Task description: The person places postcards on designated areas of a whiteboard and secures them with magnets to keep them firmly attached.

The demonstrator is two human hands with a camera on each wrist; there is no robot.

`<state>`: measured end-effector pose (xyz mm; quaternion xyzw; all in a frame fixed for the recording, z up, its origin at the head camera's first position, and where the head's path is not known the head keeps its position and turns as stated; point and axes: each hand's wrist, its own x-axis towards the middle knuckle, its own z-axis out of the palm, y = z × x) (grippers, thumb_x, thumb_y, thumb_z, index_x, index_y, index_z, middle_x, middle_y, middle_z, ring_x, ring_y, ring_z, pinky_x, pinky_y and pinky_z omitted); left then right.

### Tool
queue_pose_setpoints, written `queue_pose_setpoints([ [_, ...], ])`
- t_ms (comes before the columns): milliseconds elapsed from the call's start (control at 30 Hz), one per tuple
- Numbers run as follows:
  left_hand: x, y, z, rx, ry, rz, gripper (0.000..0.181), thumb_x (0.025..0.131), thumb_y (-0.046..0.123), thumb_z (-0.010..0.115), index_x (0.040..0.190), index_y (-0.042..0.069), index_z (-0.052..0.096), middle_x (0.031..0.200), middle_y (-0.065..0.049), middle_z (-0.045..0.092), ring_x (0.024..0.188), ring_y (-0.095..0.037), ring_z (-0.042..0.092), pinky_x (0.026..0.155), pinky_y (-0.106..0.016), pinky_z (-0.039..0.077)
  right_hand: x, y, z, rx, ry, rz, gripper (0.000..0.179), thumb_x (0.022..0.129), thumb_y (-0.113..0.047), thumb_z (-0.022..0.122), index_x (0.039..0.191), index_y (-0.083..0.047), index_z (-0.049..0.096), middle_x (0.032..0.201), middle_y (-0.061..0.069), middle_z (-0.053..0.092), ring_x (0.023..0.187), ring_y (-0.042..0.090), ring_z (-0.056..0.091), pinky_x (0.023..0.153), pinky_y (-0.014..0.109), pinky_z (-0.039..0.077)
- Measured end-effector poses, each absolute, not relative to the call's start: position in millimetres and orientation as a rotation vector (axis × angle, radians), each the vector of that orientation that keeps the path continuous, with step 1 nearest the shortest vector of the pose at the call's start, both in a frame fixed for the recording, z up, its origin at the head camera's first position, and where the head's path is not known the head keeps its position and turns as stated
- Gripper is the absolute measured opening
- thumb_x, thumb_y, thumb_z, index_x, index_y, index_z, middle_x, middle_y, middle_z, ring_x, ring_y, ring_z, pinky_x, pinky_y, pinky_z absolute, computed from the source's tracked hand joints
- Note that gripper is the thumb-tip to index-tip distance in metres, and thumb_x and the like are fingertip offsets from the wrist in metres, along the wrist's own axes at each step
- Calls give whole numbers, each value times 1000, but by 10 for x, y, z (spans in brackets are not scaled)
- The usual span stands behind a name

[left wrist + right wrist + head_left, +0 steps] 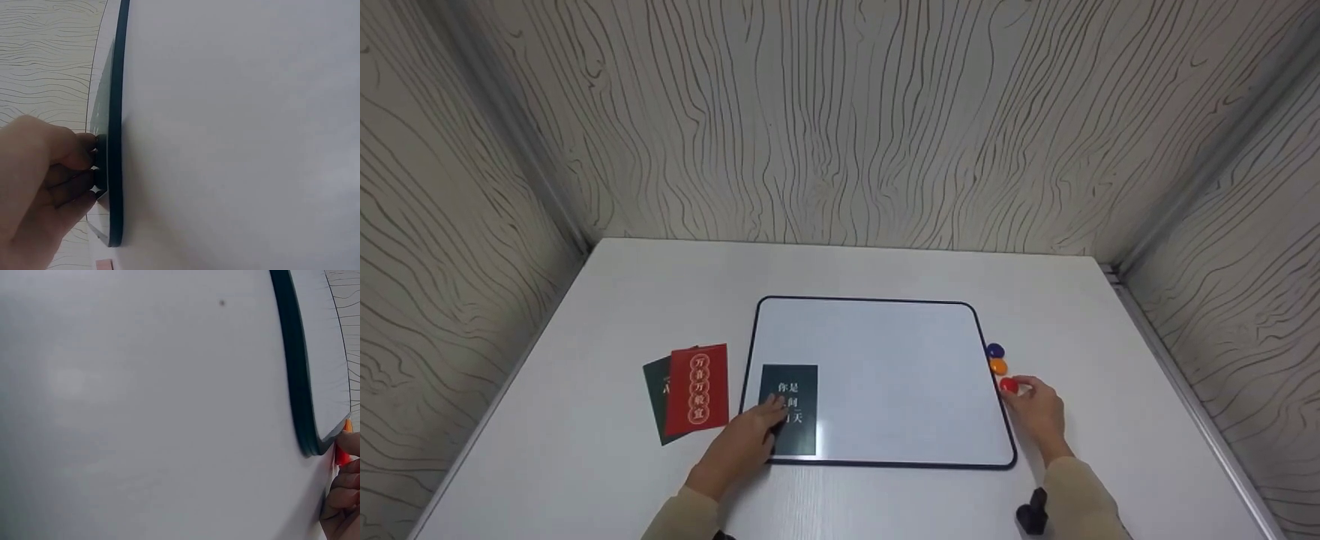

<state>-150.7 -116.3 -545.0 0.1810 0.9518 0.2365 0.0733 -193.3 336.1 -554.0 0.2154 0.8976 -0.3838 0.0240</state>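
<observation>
A whiteboard [885,375] with a dark frame lies flat on the table. On its lower left part is a dark green card [805,442] with white Chinese characters. My left hand [746,442] rests its fingertips on the card's left side, covering some of the print; the left wrist view shows the fingers [76,194] bent slightly over it at the board's edge. Just beyond the board's right edge, my right hand [1039,412] pinches a red round magnet [1009,385] between thumb and fingers. An orange magnet [998,367] and a dark blue magnet [995,350] lie right behind it.
Left of the board, a red card [699,390] with white characters overlaps another green card [658,397]. A small black object [1032,514] shows beside the right sleeve. Wood-patterned panels [840,127] enclose the white table [660,277] at the back and both sides.
</observation>
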Motion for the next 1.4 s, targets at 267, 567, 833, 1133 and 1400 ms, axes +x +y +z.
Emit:
queue_pose_setpoints([
  [267,-1513,-1153,-5452,563,2868,723,43,92,8,58,135,8,56,144,-12,53,136,-32,49,106,-46,45,-1917,3365,-5529,707,2797,-1210,45,91,-20,64,128,4,53,86,14,56,76,21,50,60,21,43],
  [567,-1518,-1164,-5461,563,2858,723,43,92,10,59,135,7,55,146,-11,52,136,-33,48,106,-47,45,-1911,3320,-5494,744,2764,-1239,48,93,-23,61,130,5,51,103,22,59,86,26,55,65,20,48],
  [833,-1526,-1171,-5478,555,2842,726,44,92,10,58,136,7,54,147,-11,51,137,-33,47,107,-47,44,-1929,3313,-5500,739,2780,-1227,46,92,-23,62,127,5,53,94,18,59,78,22,55,61,21,46],
  [1133,-1516,-1167,-5473,563,2864,713,42,93,11,58,135,7,55,145,-12,52,136,-33,49,106,-47,45,-1907,3246,-5412,610,2833,-1228,44,89,-19,66,124,6,56,76,7,55,65,16,48,53,20,41],
  [1400,-1510,-1163,-5470,559,2868,714,42,93,11,58,135,7,55,145,-12,52,136,-33,49,106,-47,45,-1881,3129,-5324,542,2826,-1243,45,89,-19,65,125,6,55,71,4,51,63,15,46,51,19,39],
])
